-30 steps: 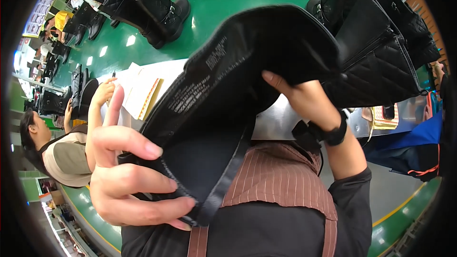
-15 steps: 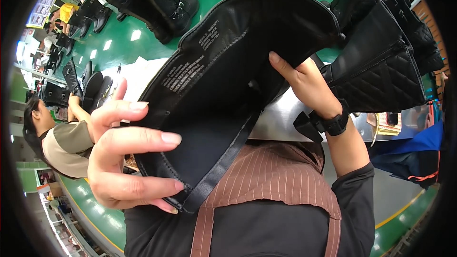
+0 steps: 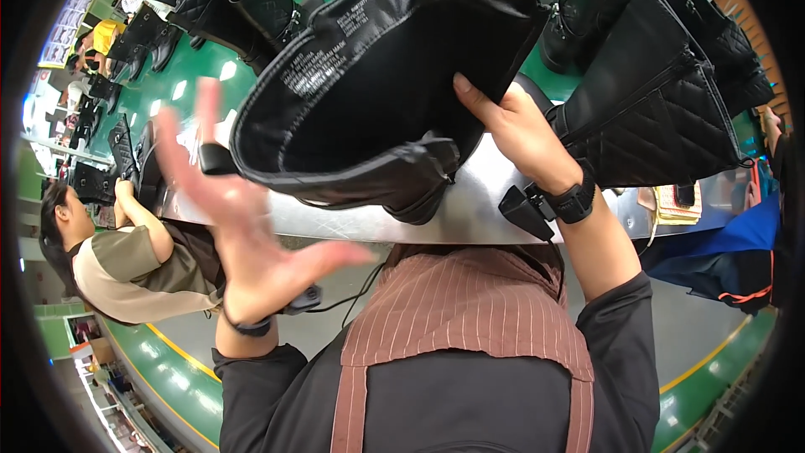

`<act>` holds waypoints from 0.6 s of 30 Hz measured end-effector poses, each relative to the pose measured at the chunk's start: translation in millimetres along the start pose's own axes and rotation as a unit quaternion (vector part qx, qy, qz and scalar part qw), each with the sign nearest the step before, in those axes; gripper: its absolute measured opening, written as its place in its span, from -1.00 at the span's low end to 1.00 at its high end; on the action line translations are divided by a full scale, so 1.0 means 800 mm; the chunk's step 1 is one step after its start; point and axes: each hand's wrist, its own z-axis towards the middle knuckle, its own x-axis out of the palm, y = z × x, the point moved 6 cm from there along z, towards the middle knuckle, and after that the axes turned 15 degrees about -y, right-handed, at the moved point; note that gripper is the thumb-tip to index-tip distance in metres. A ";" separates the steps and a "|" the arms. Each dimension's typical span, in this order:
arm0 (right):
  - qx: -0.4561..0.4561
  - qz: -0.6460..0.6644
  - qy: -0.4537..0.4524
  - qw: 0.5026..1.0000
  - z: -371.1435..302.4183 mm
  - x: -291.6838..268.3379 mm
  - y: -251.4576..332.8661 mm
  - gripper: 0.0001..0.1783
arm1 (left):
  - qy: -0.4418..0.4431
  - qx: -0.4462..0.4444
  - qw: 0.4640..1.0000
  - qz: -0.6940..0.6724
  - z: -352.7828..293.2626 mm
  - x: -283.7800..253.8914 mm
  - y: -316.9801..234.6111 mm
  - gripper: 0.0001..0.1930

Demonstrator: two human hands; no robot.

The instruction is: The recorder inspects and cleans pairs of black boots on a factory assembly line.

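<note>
A tall black boot (image 3: 369, 92) is tilted so that its wide shaft opening faces me, with the dark lining and some pale print showing inside. My right hand (image 3: 520, 130) grips the far right side of its shaft, the thumb lying over the rim and the fingers hidden behind. Left of the boot, my left hand (image 3: 243, 218) is off the leather, its fingers spread and smeared by motion. Beside my right hand stands another black boot with a quilted panel (image 3: 662, 109). The lower part of the held boot is mostly hidden behind its shaft.
Beneath the boots runs a shiny metal worktable (image 3: 478, 210). A yellowish pad or stack (image 3: 676, 205) lies at its right, above a blue cloth (image 3: 721, 252). More black boots (image 3: 251, 0) stand beyond. At the left a co-worker (image 3: 126, 252) handles boots.
My left hand has let go of the boot's edge and swung away with spread fingers. The shaft has shifted up and left, its near edge now closed round, still in my right hand.
</note>
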 end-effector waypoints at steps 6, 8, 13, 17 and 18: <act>-0.047 -0.033 0.004 0.998 -0.003 0.002 0.000 -0.56 | 0.168 -0.257 0.952 -0.004 -0.059 0.056 0.069 -0.68; -0.044 -0.025 0.023 0.998 -0.007 0.003 -0.003 -0.58 | 0.119 -0.206 0.971 -0.013 -0.063 0.060 0.066 -0.76; -0.002 0.106 0.004 0.994 -0.027 -0.008 -0.022 -0.69 | 0.008 -0.148 0.989 -0.022 -0.055 0.047 0.080 -0.73; 0.102 -0.209 0.069 0.970 -0.064 -0.003 -0.070 -0.72 | 0.033 -0.164 0.985 -0.030 -0.061 0.037 0.088 -0.72; 0.087 -0.196 0.057 0.975 -0.066 0.001 -0.072 -0.71 | 0.065 -0.187 0.980 -0.014 -0.065 0.035 0.092 -0.69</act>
